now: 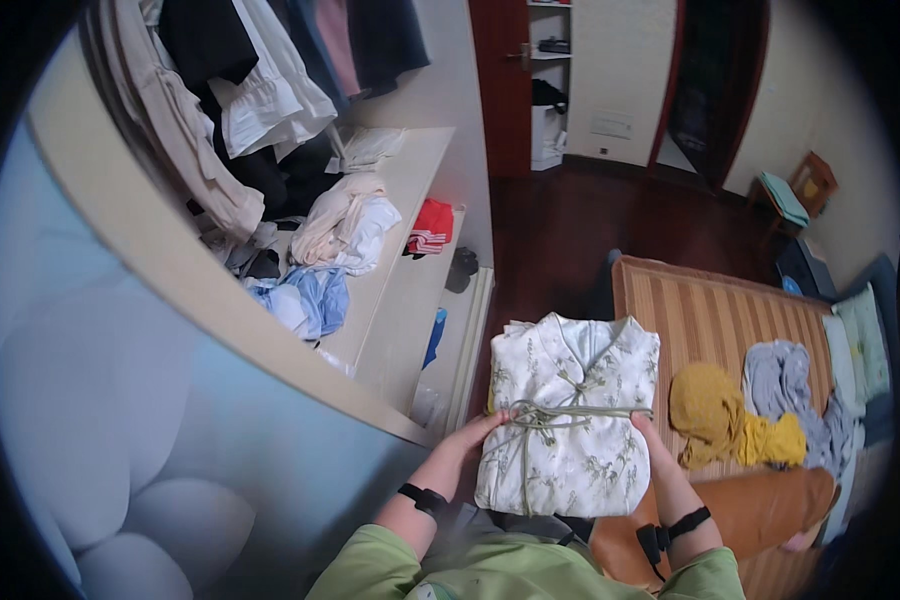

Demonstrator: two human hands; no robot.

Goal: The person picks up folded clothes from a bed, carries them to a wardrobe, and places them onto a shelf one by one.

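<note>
A folded white garment [570, 410] with a pale green leaf print and a green tie knotted across its front is held flat before me. My left hand [480, 432] grips its left edge at the tie. My right hand [645, 432] grips the right edge at the same height. Both wrists carry black bands. The garment hovers between the open wardrobe and the bed.
To the left, an open wardrobe shelf [410, 180] holds loose clothes, a red item [430, 226] and blue fabric [310, 300]; more clothes hang above. At right, a bed with a striped mat [710, 310] carries a mustard cloth [715, 415] and grey cloth [785, 375]. Dark wood floor [560, 230] lies beyond.
</note>
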